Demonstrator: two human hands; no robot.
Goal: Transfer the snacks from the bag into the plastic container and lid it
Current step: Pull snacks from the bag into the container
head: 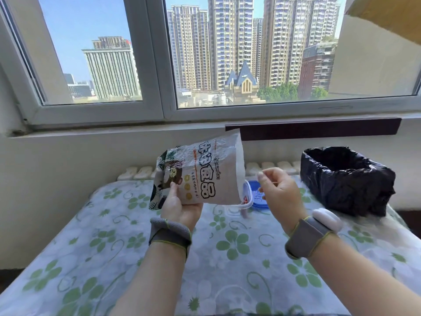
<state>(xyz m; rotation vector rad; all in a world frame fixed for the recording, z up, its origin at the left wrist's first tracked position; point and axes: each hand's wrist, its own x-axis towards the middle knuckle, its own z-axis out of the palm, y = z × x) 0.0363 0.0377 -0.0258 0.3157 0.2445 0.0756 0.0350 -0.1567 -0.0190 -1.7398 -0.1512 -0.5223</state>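
Crinkled, translucent white plastic makes up most of the snack bag (205,174), printed with large dark outlined characters, a thin orange line of small text and a row of yellow dots; its sealed end carries a dark brown and green leafy picture. The bag is held tipped on its side above the bench (227,258), sealed end toward the person, open mouth pointing away and down. The left hand (180,206) grips the bag from beneath near the sealed end, thumb pressed on the printed face. The bag looks almost emptied, its walls slack and see-through.

Right at the bag's mouth sits the clear plastic container (247,199), mostly hidden behind the bag; only a rim and corner show, with something reddish inside that may be the snacks, though the view is too blocked to be sure. Just past the container, on the side away from the bag, lies a blue lid (258,197), flat on the bench. The right hand (280,190) hovers over that lid, beside the bag's mouth, fingers loosely curled and pinched toward the thumb, holding nothing visible. Farther beyond the lid stands a bin (346,179) lined with a black bag. Both wrists wear grey bands.
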